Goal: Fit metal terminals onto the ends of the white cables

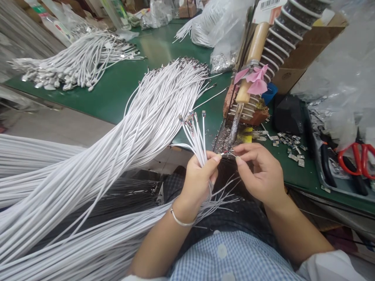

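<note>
- Cables [196,136] are fanning up from the left hand [199,177], which is clamping them in a fist.
- Right hand [260,171] is pinching a thin wire end [228,153], fingertips together, just under the iron tip [233,130].
- Soldering seems to be the step going on, at the table [117,89] edge, with metal clips [288,146] lying near.
- Next move is likely calling for steady fingers beside hot metal.

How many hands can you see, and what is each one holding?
2. The left hand grips a bunch of thin white cables above the lap. The right hand pinches one small metal cable tip beside the wooden-handled soldering iron. No other hands show.
</note>
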`<state>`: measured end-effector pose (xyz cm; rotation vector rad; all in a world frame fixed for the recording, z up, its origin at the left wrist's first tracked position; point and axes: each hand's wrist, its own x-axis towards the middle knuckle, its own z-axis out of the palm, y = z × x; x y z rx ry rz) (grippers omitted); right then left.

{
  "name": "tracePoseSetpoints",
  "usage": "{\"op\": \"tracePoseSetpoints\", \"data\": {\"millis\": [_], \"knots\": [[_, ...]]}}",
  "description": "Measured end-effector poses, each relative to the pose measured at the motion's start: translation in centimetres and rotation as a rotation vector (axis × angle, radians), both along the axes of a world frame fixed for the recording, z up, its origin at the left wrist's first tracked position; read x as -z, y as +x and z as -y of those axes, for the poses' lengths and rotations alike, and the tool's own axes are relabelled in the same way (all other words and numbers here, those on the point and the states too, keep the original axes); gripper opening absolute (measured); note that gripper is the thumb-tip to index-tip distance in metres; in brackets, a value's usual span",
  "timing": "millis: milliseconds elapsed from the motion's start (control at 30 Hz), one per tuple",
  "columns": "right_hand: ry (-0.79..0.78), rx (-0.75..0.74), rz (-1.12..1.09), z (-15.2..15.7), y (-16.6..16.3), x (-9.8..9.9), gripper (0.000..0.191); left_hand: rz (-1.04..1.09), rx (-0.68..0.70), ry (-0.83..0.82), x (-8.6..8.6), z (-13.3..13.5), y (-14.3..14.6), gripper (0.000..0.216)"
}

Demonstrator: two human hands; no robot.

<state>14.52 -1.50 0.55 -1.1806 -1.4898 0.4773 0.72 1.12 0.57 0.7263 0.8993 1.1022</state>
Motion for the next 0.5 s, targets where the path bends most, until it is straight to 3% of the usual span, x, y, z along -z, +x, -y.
{"op": "tracePoseSetpoints", "data": {"millis": [500], "knots": [[-0.012,0.013,0.024,0.07,-0.14,0.21,0.017,-0.019,-0.017,-0.010,0.18,-0.20,-0.03,0.013]]}}
